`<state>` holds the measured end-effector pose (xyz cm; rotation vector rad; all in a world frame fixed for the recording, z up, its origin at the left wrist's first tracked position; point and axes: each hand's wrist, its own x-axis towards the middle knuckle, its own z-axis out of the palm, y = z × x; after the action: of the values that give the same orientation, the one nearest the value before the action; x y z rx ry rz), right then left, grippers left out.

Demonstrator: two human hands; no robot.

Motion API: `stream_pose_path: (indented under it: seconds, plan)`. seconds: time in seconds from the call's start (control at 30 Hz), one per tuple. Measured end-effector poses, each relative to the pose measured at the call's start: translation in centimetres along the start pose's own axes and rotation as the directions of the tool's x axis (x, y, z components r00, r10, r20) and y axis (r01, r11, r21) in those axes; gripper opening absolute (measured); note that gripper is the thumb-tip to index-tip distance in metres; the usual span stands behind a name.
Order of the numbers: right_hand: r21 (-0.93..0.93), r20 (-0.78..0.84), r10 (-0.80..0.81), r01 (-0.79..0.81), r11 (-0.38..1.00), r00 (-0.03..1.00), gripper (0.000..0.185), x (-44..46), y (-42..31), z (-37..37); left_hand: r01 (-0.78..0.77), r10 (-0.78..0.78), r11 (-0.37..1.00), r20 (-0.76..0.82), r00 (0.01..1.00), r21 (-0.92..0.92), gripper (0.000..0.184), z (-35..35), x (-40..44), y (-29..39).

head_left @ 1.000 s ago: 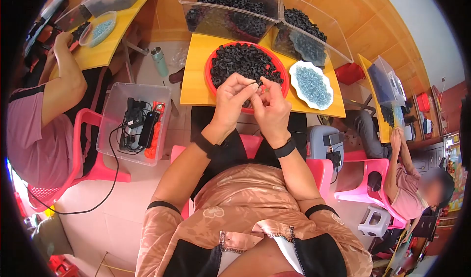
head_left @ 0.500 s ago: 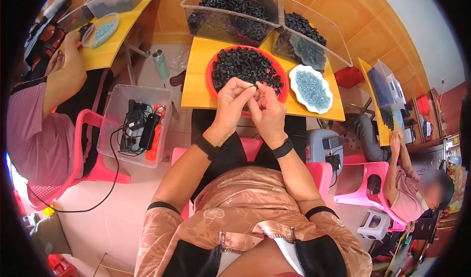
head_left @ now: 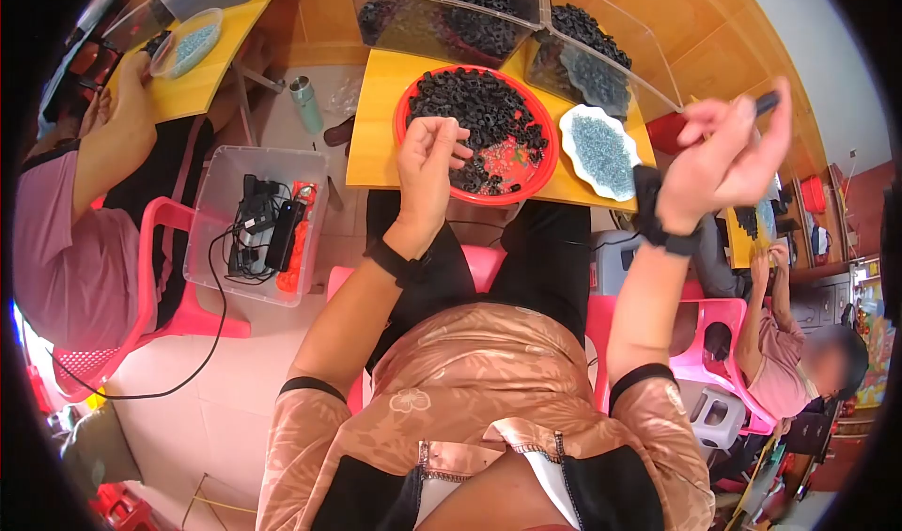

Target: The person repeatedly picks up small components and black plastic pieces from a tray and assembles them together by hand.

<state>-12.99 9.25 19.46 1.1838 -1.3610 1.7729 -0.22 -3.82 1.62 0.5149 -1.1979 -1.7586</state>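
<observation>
My right hand [head_left: 719,160] is raised to the right, beyond the table's edge, a little blurred. Between its thumb and forefinger it pinches a small black plastic part [head_left: 768,102]. Over the near left side of a round red tray [head_left: 455,195], my left hand [head_left: 427,166] has its fingers curled to the thumb; what they hold, if anything, I cannot make out. Many small black plastic parts [head_left: 470,108] fill most of the tray, whose red bottom shows at the near right. A white scalloped dish [head_left: 628,191] of tiny blue-grey pieces [head_left: 601,155] stands right of the tray.
Two clear bins [head_left: 432,28] [head_left: 578,70] of black parts stand at the back of the yellow table [head_left: 376,136]. Left on the floor is a clear box [head_left: 258,155] with cables. One co-worker [head_left: 85,240] sits at left, another [head_left: 780,362] at right.
My hands were together over the tray's near edge. The right has swung far to the right with a black part; the left has moved slightly left and stayed by the tray.
</observation>
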Motion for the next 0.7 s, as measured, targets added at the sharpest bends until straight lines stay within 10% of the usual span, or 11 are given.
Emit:
stream_pose_path:
  seconds: [0.23, 0.7]
  plan:
    - [-0.509, 0.275, 0.274, -0.102, 0.854, 0.922, 0.041, 2.8, 9.7, -1.0, 0.052, -0.053, 0.998, -0.029, 0.998, -0.031, 0.021, -0.3, 0.3, -0.2]
    - [-0.433, 0.832, 0.344, 0.121, 0.893, 0.435, 0.014, -9.1, 13.5, 5.8, 0.131, -0.154, 0.972, -0.109, 0.982, -0.197, 0.016, -1.0, 0.8, -0.2]
